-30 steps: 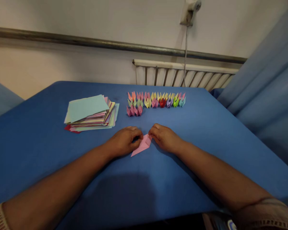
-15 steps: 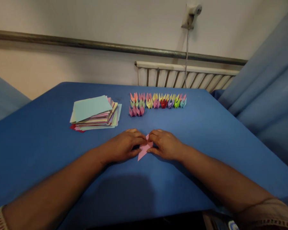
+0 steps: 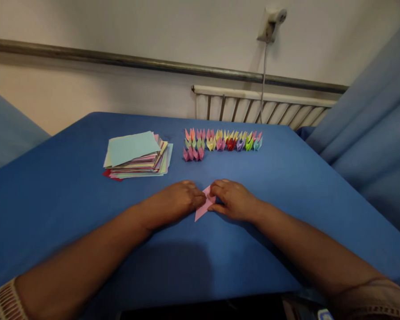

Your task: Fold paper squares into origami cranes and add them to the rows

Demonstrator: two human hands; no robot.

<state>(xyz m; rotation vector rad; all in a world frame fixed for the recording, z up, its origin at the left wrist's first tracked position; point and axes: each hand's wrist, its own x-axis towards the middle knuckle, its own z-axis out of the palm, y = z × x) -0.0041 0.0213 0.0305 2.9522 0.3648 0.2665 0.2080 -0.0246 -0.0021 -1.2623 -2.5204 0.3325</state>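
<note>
A pink piece of folded paper (image 3: 202, 210) lies on the blue table between my two hands, one pointed corner toward me. My left hand (image 3: 183, 198) is closed, its fingertips pressing on the paper's left edge and its thumb hidden. On the other side, my right hand (image 3: 232, 199) grips the paper's right edge, with the thumb below and the fingers curled over the upper part. The fingers cover some of the folds.
Several folded paper cranes (image 3: 221, 143) in many colours stand in rows at the back of the blue table (image 3: 266, 253). To the left sits a stack of coloured paper sheets (image 3: 131, 149). Behind are a radiator (image 3: 230, 92) and a wall pipe (image 3: 136, 61); a blue curtain (image 3: 376, 115) hangs at right.
My left hand has turned over, its thumb no longer showing, and its fingers press on the paper. The pink paper now looks like a flatter diamond. The view has shifted slightly.
</note>
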